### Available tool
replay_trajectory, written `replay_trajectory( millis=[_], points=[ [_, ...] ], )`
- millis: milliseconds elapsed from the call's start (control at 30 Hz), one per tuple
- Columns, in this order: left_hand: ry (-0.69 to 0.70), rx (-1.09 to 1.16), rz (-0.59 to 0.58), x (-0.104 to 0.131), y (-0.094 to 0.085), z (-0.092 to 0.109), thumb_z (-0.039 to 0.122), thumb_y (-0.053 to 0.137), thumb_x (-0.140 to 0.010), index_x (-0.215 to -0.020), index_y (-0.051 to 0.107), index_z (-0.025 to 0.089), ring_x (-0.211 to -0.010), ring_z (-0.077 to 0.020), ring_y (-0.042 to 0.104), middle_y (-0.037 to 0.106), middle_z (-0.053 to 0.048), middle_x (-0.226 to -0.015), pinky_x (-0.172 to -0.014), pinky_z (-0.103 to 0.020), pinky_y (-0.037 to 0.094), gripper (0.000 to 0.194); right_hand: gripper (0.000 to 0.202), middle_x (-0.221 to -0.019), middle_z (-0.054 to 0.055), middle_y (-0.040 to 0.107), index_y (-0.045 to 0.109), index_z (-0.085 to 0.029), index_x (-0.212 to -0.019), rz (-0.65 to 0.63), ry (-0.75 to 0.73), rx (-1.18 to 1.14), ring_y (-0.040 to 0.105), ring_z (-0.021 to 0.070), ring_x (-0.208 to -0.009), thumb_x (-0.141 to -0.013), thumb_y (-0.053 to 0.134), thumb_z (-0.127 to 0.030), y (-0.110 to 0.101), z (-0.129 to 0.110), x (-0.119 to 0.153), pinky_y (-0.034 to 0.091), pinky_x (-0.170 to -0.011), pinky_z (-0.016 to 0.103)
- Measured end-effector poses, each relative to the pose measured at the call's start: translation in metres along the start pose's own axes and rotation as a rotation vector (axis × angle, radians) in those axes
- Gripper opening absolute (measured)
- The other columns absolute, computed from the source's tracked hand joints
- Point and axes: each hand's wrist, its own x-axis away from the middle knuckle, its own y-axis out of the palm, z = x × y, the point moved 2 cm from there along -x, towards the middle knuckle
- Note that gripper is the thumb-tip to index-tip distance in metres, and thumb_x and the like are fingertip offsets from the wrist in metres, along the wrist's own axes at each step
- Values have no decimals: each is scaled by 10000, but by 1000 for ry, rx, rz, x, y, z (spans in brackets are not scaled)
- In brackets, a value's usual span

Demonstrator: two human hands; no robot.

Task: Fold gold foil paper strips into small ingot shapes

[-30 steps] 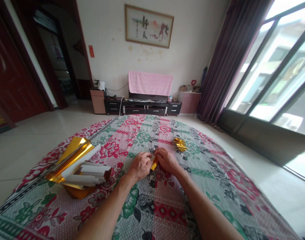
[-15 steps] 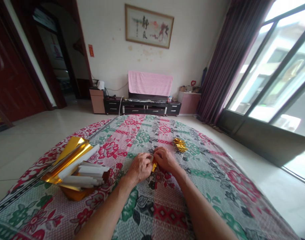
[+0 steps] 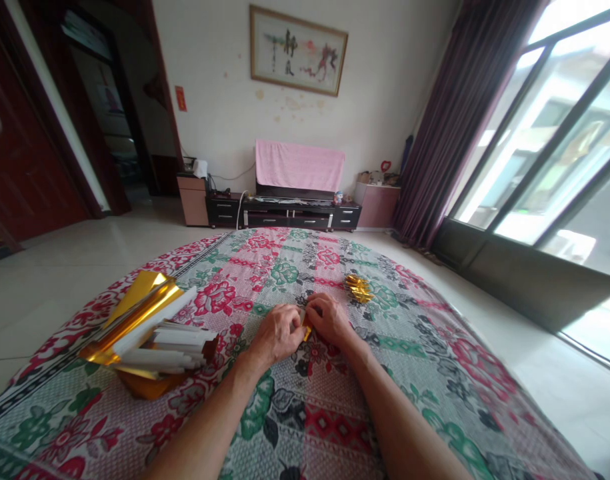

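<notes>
My left hand (image 3: pixel 281 331) and my right hand (image 3: pixel 329 317) meet over the middle of the table, fingers closed on one small piece of gold foil paper (image 3: pixel 307 331). Most of that piece is hidden behind the fingers; a gold bit shows between them. Beyond my right hand lies a small pile of folded gold foil pieces (image 3: pixel 359 289). Over to the left, gold foil sheets (image 3: pixel 143 320) lie partly rolled, beside a bundle of white-backed paper strips (image 3: pixel 177 347) resting on more gold foil.
A flowered cloth (image 3: pixel 335 427) in red, green and grey covers the round table. Past its far edge stand a low black cabinet (image 3: pixel 289 219) and a screen under a pink cloth (image 3: pixel 299 164). Purple curtains (image 3: pixel 447 127) and windows are on the right.
Both hands stay together on the gold foil piece, with only slight finger movement; less gold shows between them. The whole view has shifted slightly.
</notes>
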Motion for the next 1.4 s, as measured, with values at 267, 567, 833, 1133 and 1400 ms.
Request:
replay_trajectory(
  millis=[267,567,833,1133,1400],
  points=[
    [49,11,-40,-1,-1,2,139,519,-753,-785,656,199,-887,-159,557,645,-25,-910,-867,-292,424,153,158,-881,44,654,646,-176,-719,29,0,-18,585,142,-850,-769,503,-134,-3,-3,-1,427,-799,254],
    [73,-21,-35,0,0,2,159,549,-732,-778,675,195,-885,-167,557,642,-35,-908,-861,-299,435,139,197,-873,57,655,646,-170,-595,54,109,37,594,138,-761,-745,533,-227,-22,4,2,440,-731,243],
    [94,-64,-43,1,-1,5,175,529,-748,-783,667,203,-876,-164,558,632,-38,-887,-849,-298,441,145,137,-878,53,664,653,-177,-566,-9,81,122,595,153,-759,-661,557,-153,-18,-1,1,436,-732,258],
    [111,-91,-51,2,2,4,183,544,-726,-805,644,196,-872,-178,562,629,-42,-887,-831,-315,451,129,112,-929,46,651,676,-203,-738,-3,4,85,576,173,-884,-697,575,-178,-12,4,4,410,-851,305],
    [39,-43,-88,3,-3,-2,235,622,-661,-1162,503,206,-970,-204,569,625,-66,-1062,-882,-315,448,515,126,-1046,45,626,695,-232,-770,-60,37,86,563,199,-971,-697,595,-209,-6,6,2,411,-870,337]
  ],
)
